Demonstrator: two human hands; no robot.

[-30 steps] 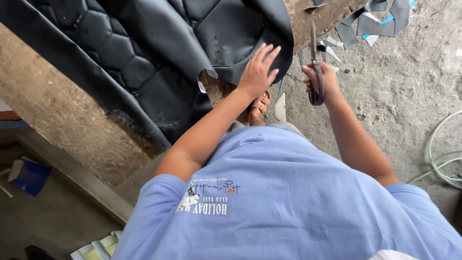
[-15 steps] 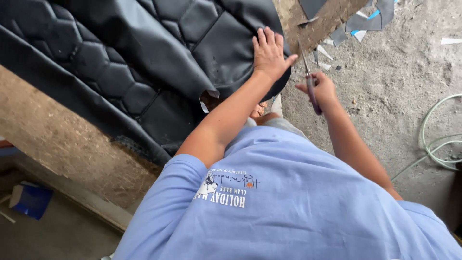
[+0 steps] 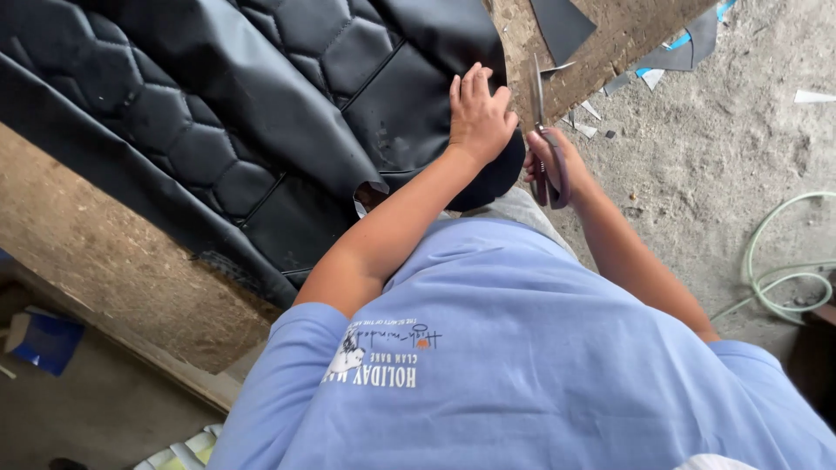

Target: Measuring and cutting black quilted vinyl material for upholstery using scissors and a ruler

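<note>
Black quilted leather under left fingers

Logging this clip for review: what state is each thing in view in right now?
Black quilted leatherette sheet with hexagon stitching: spread over the wooden table, edge overhanging.
Left hand: flat on the sheet, pressing it down.
Right hand: gripping the scissors' handles.
Purple-handled scissors: blades at the sheet's edge, nearly closed.
Pale green hose: coiled loosely on the concrete floor.
Black offcuts: loose on the table.
</note>
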